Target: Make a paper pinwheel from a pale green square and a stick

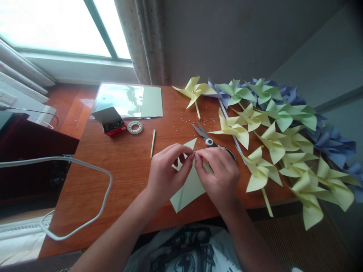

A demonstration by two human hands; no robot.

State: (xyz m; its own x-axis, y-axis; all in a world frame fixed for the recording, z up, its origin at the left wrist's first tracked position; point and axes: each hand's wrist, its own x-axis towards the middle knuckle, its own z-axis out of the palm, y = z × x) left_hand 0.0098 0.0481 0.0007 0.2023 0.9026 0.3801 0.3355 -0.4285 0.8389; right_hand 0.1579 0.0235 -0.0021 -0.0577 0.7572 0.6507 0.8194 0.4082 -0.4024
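Observation:
Both hands meet fingertip to fingertip above a pale green sheet of paper (185, 194) that has a diagonal line across it. My left hand (168, 166) is closed in a pinch, thumb against forefinger. Opposite it, my right hand (218, 170) pinches at the same spot. Whatever lies between the fingertips is too small to make out. Scissors (202, 132) with dark handles lie just beyond my right hand, blades partly apart. A thin rolled paper stick (153, 143) rests on the table, beyond my left hand.
Several yellow pinwheels (262, 170), green pinwheels (263, 92) and blue pinwheels (334, 143) crowd the right side. Small scraps (208, 122) are scattered beyond the scissors. A small open box (113, 124), a tape roll (135, 127) and a clear-covered paper pack (153, 102) lie left. A white cable (106, 192) loops over the table's left edge.

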